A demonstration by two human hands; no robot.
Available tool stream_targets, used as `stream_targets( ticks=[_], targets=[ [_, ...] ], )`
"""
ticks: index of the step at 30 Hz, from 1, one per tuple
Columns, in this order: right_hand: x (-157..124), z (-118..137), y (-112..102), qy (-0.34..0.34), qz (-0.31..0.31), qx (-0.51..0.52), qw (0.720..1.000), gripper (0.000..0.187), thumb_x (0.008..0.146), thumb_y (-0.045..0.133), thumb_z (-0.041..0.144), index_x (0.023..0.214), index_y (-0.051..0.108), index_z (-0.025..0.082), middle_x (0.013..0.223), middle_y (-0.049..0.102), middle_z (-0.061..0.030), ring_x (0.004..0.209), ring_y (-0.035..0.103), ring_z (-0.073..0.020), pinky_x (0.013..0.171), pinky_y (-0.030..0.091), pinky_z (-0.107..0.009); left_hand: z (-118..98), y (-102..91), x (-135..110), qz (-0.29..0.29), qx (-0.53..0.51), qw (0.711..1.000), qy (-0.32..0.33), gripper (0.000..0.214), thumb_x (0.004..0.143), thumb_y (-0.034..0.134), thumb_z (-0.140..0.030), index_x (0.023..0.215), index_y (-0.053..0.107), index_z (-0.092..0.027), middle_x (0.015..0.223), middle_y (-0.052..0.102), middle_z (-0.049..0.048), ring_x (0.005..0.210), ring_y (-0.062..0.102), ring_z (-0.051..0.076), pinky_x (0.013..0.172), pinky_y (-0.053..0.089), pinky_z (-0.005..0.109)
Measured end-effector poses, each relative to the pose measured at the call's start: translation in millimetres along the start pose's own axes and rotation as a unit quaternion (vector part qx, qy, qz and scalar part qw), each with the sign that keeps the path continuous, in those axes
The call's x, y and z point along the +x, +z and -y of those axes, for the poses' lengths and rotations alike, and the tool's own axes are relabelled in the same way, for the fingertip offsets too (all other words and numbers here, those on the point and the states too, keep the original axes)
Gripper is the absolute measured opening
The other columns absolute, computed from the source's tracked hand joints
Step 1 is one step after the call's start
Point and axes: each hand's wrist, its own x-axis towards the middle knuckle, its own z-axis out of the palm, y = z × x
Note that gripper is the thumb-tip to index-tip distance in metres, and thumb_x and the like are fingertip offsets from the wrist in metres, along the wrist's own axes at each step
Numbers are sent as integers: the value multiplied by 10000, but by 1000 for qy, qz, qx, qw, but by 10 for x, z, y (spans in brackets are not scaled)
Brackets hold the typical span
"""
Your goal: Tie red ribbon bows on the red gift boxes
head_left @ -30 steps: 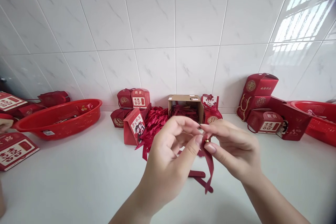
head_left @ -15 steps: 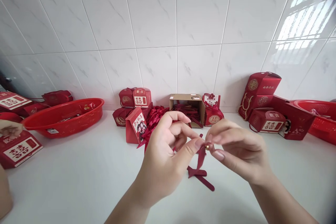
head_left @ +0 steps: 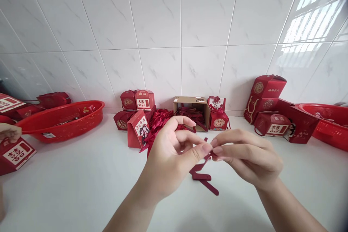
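Observation:
My left hand point(head_left: 174, 161) pinches a dark red ribbon point(head_left: 199, 167) between thumb and forefinger, its other fingers loosely curled. From that pinch the ribbon's tail hangs down and to the left. My right hand point(head_left: 248, 159) meets the left fingertips from the other side, its thumb and fingers closed on the same end of the ribbon. The exact spot where they grip is covered by the fingertips. Below both hands, dark red straps point(head_left: 210, 187) with rounded ends lie on the white table point(head_left: 108, 195).
An open carton point(head_left: 190, 100) of dark red straps stands against the tiled wall. Beside it is a heap of red ribbons point(head_left: 160, 119). Red gift boxes point(head_left: 145, 104) and a red basket point(head_left: 65, 130) are leftward; stacked boxes point(head_left: 268, 87) stand right. Another person's hand point(head_left: 10, 133) touches a box.
My right fingers have closed in over the pinch point, hiding a small gold piece that showed there before. The view has shifted slightly, and the ribbon tail hangs further left.

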Motion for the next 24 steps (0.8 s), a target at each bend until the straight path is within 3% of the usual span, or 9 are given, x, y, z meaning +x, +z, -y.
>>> stream_targets(
  ticks=[7, 11, 13, 14, 15, 17, 19, 20, 24],
  targets=[
    [-16, 43, -10, -4, 51, -30, 998, 311, 792, 493, -82, 973, 638, 125, 837, 574, -72, 722, 626, -139, 574, 553, -257, 18, -15, 32, 62, -90, 992, -69, 427, 692, 800, -221, 946, 459, -186, 670, 658, -43, 646, 599, 88, 590, 432, 182],
    [-8, 13, 17, 4, 64, -49, 997, 295, 804, 485, -74, 948, 638, 133, 821, 571, -65, 697, 617, -127, 552, 533, -244, 37, -217, 130, 74, 31, 995, -64, 454, 714, 769, -322, 1045, 477, -215, 759, 695, 5, 748, 655, 176, 683, 487, 287],
    [2, -1, 16, 17, 67, -51, 996, 278, 802, 500, -72, 923, 645, 133, 808, 579, -61, 694, 618, -126, 557, 528, -239, 120, -519, 267, -31, 195, 980, -17, 540, 726, 737, -406, 1169, 468, -254, 913, 712, 55, 904, 656, 249, 779, 495, 378],
    [5, -1, 5, 23, 66, -48, 996, 279, 796, 505, -76, 916, 649, 131, 809, 586, -63, 703, 621, -128, 565, 528, -238, 195, -715, 351, -162, 277, 947, 24, 589, 703, 744, -435, 1191, 463, -262, 1023, 693, 78, 1029, 619, 283, 857, 476, 421],
    [7, 6, -15, 27, 61, -39, 997, 282, 788, 511, -81, 913, 652, 129, 813, 593, -66, 715, 626, -133, 571, 529, -239, 292, -927, 438, -297, 340, 891, 51, 677, 658, 771, -440, 1222, 451, -244, 1147, 646, 116, 1155, 548, 333, 919, 446, 472],
    [12, 50, -74, 36, 45, -9, 998, 279, 777, 530, -76, 917, 659, 128, 830, 604, -70, 731, 634, -145, 573, 534, -245, 532, -1334, 594, -469, 381, 797, 15, 897, 503, 858, -383, 1261, 442, -143, 1303, 525, 218, 1322, 340, 453, 984, 376, 571],
    [29, 129, -145, 47, 29, 39, 998, 247, 796, 541, -44, 924, 664, 128, 829, 605, -70, 719, 637, -154, 566, 542, -262, 770, -1633, 700, -475, 366, 800, -12, 973, 484, 862, -292, 1306, 398, -56, 1184, 594, 251, 1245, 433, 485, 932, 401, 611],
    [44, 178, -179, 57, 26, 68, 996, 216, 818, 543, -17, 926, 664, 126, 813, 602, -68, 700, 634, -153, 558, 546, -270, 861, -1722, 734, -472, 356, 806, -10, 961, 533, 833, -258, 1345, 357, -66, 1099, 649, 201, 1173, 528, 441, 909, 441, 576],
    [124, 347, -249, 103, 33, 171, 979, 134, 898, 531, 83, 914, 659, 119, 681, 575, -37, 593, 586, -118, 550, 559, -270, 872, -1698, 766, -464, 324, 822, 64, 901, 714, 685, -169, 1457, 175, -169, 1025, 699, 97, 1012, 664, 268, 939, 489, 440]
  ],
)
